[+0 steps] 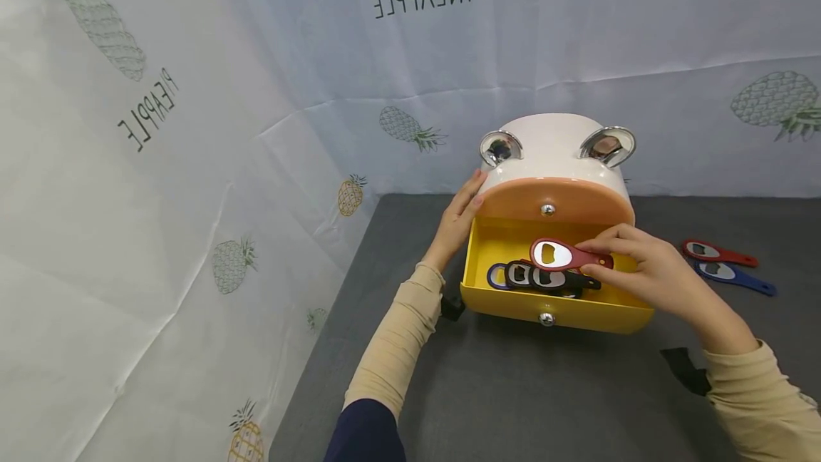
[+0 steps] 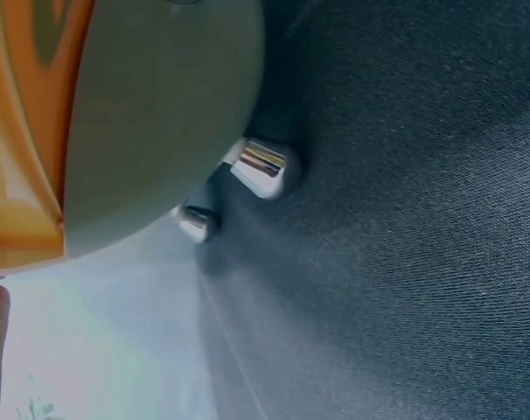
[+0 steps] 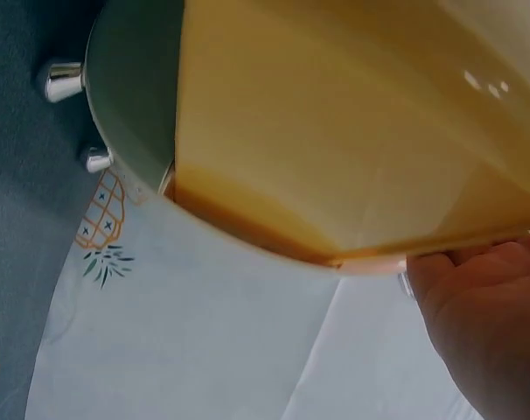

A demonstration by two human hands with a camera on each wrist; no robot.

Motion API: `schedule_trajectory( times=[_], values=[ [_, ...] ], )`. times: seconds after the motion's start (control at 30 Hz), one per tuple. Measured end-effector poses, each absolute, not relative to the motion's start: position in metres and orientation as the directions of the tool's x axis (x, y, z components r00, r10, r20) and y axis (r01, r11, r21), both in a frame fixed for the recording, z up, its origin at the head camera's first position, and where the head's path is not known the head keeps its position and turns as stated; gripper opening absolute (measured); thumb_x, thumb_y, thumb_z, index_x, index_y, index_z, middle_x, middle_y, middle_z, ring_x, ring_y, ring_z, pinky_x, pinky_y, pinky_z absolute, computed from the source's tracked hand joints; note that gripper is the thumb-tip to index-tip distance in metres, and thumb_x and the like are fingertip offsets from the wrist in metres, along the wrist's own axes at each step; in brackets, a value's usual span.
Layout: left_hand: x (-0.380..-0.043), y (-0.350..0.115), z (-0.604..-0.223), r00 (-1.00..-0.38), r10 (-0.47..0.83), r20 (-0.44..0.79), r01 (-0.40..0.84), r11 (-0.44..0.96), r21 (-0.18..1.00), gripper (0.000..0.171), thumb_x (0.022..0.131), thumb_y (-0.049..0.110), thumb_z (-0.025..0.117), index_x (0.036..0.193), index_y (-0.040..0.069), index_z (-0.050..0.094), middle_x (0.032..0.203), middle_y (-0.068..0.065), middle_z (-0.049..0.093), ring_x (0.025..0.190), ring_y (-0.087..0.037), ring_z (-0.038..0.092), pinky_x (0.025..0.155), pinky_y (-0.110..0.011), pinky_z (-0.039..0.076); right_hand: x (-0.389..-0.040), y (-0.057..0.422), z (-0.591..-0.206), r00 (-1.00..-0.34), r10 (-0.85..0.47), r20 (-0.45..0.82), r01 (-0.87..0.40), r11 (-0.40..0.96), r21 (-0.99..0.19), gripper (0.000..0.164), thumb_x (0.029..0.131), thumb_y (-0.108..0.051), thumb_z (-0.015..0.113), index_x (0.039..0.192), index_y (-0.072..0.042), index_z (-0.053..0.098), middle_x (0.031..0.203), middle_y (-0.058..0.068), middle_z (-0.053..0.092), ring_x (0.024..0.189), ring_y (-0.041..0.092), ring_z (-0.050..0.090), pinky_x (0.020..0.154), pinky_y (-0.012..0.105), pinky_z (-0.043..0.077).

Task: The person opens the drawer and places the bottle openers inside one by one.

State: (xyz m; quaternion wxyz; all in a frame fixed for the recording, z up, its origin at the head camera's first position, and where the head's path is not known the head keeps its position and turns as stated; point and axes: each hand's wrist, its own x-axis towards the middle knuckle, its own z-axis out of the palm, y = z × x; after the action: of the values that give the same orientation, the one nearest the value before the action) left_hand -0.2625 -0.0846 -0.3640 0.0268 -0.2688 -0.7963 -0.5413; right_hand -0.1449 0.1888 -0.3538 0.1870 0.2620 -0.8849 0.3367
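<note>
Fabric (image 1: pixel 192 234) printed with pineapples hangs along the left edge of the dark grey table (image 1: pixel 513 391) and on behind its back edge. To the right of the table's back left corner, the person's left hand (image 1: pixel 457 223) rests against the side of a white drawer box (image 1: pixel 551 145), fingers extended and touching it rather than wrapped around anything; a beige sleeve (image 1: pixel 398 326) covers the forearm. The box stands near the table's back edge, with two chrome-lined tubular ears on top and a peach front panel (image 1: pixel 513 202) bearing a chrome knob. Below that panel, the yellow drawer (image 1: pixel 497 298) sticks out towards the table's front edge. Along the drawer's front wall lie a blue-rimmed bottle opener (image 1: pixel 490 276) at the left and overlapping black bottle openers (image 1: pixel 580 281) beside it. Just above them is a red bottle opener (image 1: pixel 566 255), its wide end pointing left and its handle pinched between the thumb and fingers of the right hand (image 1: pixel 648 269); whether it touches the black ones cannot be told. Right of the box, short of the table's back edge, lie a second red opener (image 1: pixel 734 257) and, just in front of it, a blue opener (image 1: pixel 747 281).
</note>
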Motion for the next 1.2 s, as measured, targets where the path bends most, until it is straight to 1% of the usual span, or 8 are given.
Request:
schedule_trajectory(
  times=[0.13,0.3,0.5,0.6,0.73,0.83,1.03,1.2],
  values=[
    [-0.262,-0.084,-0.362,-0.858,0.388,0.336,0.442,0.227,0.868,0.044,0.101,0.013,0.039,0.145,0.007,0.035,0.156,-0.007,0.023,0.145,-0.021,0.021,0.117,-0.036,0.025,-0.148,0.184,-0.355,-0.793,-0.354,0.496,-0.59,0.651,-0.477,0.027,0.071,-0.01,0.079,0.097,-0.013,0.073,0.089,-0.012,0.055,0.075,-0.004,0.041,0.058,0.015,0.036],
    [-0.263,-0.083,-0.362,-0.86,0.39,0.328,0.434,0.222,0.873,0.044,0.101,0.014,0.04,0.144,0.007,0.035,0.156,-0.006,0.023,0.145,-0.019,0.021,0.116,-0.035,0.027,-0.151,0.18,-0.357,-0.804,-0.365,0.469,-0.576,0.674,-0.462,0.024,0.072,-0.013,0.079,0.095,-0.014,0.073,0.089,-0.011,0.057,0.077,-0.005,0.043,0.061,0.016,0.04],
    [-0.277,-0.082,-0.375,-0.866,0.377,0.329,0.426,0.21,0.88,0.042,0.101,0.018,0.04,0.143,0.015,0.038,0.155,0.003,0.026,0.145,-0.01,0.019,0.117,-0.032,0.025,-0.153,0.178,-0.358,-0.809,-0.383,0.446,-0.57,0.698,-0.433,0.022,0.074,-0.016,0.078,0.095,-0.013,0.073,0.089,-0.008,0.057,0.075,-0.002,0.043,0.059,0.021,0.041],
    [-0.284,-0.081,-0.382,-0.862,0.376,0.34,0.431,0.191,0.882,0.042,0.101,0.02,0.04,0.143,0.017,0.038,0.154,0.005,0.028,0.144,-0.009,0.021,0.117,-0.031,0.024,-0.154,0.177,-0.358,-0.816,-0.391,0.425,-0.562,0.708,-0.427,0.022,0.075,-0.017,0.078,0.095,-0.011,0.073,0.089,-0.006,0.057,0.074,0.0,0.044,0.058,0.021,0.041],
    [-0.285,-0.08,-0.383,-0.855,0.381,0.35,0.432,0.153,0.889,0.041,0.101,0.02,0.039,0.142,0.016,0.039,0.154,0.004,0.029,0.143,-0.01,0.026,0.117,-0.029,0.025,-0.154,0.176,-0.357,-0.828,-0.402,0.392,-0.551,0.717,-0.428,0.02,0.076,-0.017,0.077,0.094,-0.01,0.073,0.087,-0.005,0.059,0.073,0.001,0.044,0.058,0.02,0.04],
    [-0.282,-0.079,-0.38,-0.853,0.392,0.344,0.422,0.13,0.897,0.042,0.101,0.02,0.038,0.142,0.014,0.038,0.154,0.002,0.028,0.143,-0.011,0.025,0.116,-0.027,0.025,-0.154,0.176,-0.357,-0.836,-0.406,0.369,-0.539,0.729,-0.422,0.019,0.076,-0.017,0.077,0.094,-0.011,0.073,0.087,-0.005,0.059,0.073,0.001,0.045,0.059,0.02,0.041],
    [-0.264,-0.079,-0.356,-0.851,0.417,0.319,0.418,0.173,0.892,0.044,0.102,0.014,0.035,0.145,0.007,0.032,0.155,-0.008,0.025,0.144,-0.02,0.023,0.117,-0.029,0.024,-0.154,0.176,-0.356,-0.847,-0.417,0.33,-0.526,0.748,-0.404,0.02,0.077,-0.02,0.076,0.095,-0.013,0.074,0.086,-0.005,0.059,0.074,0.003,0.047,0.059,0.021,0.043],
    [-0.264,-0.078,-0.356,-0.84,0.414,0.351,0.463,0.208,0.862,0.044,0.101,0.014,0.038,0.145,0.007,0.034,0.156,-0.007,0.024,0.145,-0.019,0.021,0.118,-0.032,0.023,-0.156,0.175,-0.354,-0.843,-0.439,0.312,-0.533,0.76,-0.371,0.022,0.076,-0.021,0.077,0.097,-0.014,0.074,0.086,-0.005,0.061,0.073,0.005,0.05,0.059,0.022,0.043]
  ],
)
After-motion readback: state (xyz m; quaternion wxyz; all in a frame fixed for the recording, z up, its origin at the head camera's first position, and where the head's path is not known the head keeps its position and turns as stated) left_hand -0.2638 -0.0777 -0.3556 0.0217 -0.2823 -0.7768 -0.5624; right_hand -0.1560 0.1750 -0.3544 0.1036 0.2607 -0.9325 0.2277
